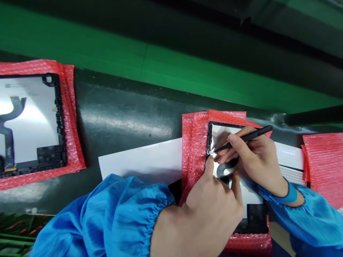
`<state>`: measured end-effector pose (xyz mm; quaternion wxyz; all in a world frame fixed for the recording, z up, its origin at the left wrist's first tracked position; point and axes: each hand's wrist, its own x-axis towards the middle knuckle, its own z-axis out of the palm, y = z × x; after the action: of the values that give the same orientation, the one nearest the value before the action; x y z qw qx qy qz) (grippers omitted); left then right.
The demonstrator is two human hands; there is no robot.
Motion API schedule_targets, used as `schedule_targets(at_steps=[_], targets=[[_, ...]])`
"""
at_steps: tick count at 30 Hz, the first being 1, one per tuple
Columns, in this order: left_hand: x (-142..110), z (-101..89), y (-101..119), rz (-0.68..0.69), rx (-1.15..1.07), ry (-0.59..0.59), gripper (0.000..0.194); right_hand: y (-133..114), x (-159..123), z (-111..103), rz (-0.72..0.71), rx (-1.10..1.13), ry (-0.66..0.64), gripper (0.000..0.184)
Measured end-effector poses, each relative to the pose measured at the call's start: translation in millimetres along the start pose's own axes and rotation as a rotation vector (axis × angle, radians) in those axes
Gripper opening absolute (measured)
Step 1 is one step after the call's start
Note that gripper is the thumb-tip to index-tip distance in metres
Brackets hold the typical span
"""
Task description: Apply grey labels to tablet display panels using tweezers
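Note:
A display panel with a black frame lies with its silvery-white back facing up on red bubble-wrap bags. My right hand grips black tweezers between thumb and fingers. Their tips are at the panel's left inner edge, beside a small whitish piece too small to name. Just below the tips, the index finger of my left hand presses on the same edge. That hand holds nothing; its index finger is stretched out, and its other fingers rest bent over the panel. A dark flex cable is partly covered by my hands.
A second panel with its own flex cable lies on red bubble wrap at the left. White sheets are on the dark table beside the work. More red bubble wrap sits at the right. A green strip runs behind.

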<state>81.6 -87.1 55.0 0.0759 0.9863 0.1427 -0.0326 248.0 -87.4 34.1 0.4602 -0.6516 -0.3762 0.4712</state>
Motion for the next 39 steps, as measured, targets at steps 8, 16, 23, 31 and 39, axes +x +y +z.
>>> schedule_targets(at_steps=[8,16,23,31,39], targets=[[1.2,-6.6,-4.9,0.041,0.019,-0.047,0.055,0.2,-1.1,0.2,0.020,-0.010,0.000,0.024],[2.4,-7.2,-11.0,0.072,-0.048,-0.075,0.047,-0.2,-1.6,0.2,0.045,-0.036,0.000,0.027],[5.6,-7.1,-22.5,0.126,-0.140,-0.086,0.052,-4.3,0.3,1.9,0.035,-0.021,0.022,0.033],[-14.7,-18.3,-63.4,-0.401,-0.322,-0.078,0.041,-2.3,-21.9,-32.6,-0.126,0.091,0.157,0.023],[-28.9,5.2,-72.7,-0.482,-0.851,0.018,0.031,33.5,-34.4,-39.6,-0.236,0.116,0.280,0.018]])
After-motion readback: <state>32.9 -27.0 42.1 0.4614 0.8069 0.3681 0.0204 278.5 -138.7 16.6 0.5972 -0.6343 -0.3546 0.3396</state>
